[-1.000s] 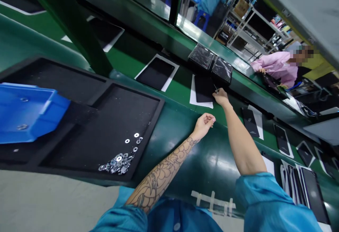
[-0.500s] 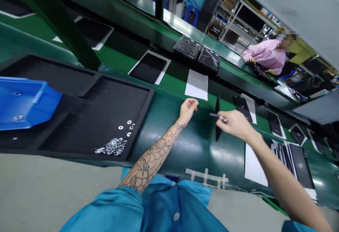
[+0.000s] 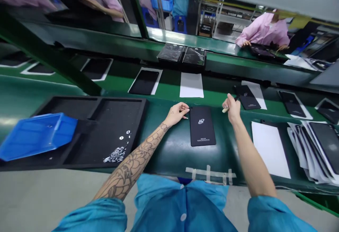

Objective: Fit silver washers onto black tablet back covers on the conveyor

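A black tablet (image 3: 202, 128) lies flat on the green bench, its back with a pale logo facing up. My left hand (image 3: 177, 114) is at its upper left corner, fingers slightly curled and apart, the fingertips at or touching the edge. To the right of the tablet, my right hand (image 3: 233, 109) is closed around a slim tool with a pale end (image 3: 225, 110). The tool's dark end points up and away; its exact kind is unclear.
On my left sits a black divided tray (image 3: 144, 119) with small metal washers (image 3: 116, 155) and a blue bin (image 3: 39, 135). Tablets on white sheets line the green strip ahead. A white sheet (image 3: 270, 150) and stacked tablets (image 3: 321, 150) are at right. Co-workers in pink sit opposite.
The tablet, seen edge-on beside my right hand before, now lies flat with its back up. My left hand's fingers have loosened from a pinch. The camera view has levelled.
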Motion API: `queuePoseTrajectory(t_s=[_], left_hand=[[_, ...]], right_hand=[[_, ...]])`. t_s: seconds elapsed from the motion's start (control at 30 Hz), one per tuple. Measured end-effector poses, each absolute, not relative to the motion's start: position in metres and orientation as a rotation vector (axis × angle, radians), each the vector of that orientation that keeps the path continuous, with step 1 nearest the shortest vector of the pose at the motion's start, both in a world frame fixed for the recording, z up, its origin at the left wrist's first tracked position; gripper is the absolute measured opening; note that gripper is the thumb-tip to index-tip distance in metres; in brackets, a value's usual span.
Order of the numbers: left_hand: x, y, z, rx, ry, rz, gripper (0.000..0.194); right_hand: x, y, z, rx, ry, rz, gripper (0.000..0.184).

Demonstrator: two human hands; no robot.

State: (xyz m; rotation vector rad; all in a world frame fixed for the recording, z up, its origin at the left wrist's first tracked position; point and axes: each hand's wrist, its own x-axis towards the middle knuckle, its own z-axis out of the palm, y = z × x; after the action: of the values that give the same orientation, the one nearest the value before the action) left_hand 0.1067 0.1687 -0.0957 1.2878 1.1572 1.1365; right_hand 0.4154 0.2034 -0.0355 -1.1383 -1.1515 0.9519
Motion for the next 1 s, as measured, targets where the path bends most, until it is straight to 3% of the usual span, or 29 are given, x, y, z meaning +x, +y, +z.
queuePoseTrajectory(t_s=[0.2,0.47,1.0], left_hand=[[0.105,0.195,-0.084,1.464,1.296,0.870,0.029],[0.109,0.209,-0.070,1.579,1.434,0.654,0.035],[0.110,0.212,-0.046,1.524,1.539,0.362,0.039]], right_hand=[[0.409,0.200,-0.091,-0.926,-0.750,0.989,0.075],[0.410,0.203,-0.092,-0.952,-0.737,1.082,0.067],[0.404,0.202,-0.111,-1.079,-1.023,0.944,0.065]])
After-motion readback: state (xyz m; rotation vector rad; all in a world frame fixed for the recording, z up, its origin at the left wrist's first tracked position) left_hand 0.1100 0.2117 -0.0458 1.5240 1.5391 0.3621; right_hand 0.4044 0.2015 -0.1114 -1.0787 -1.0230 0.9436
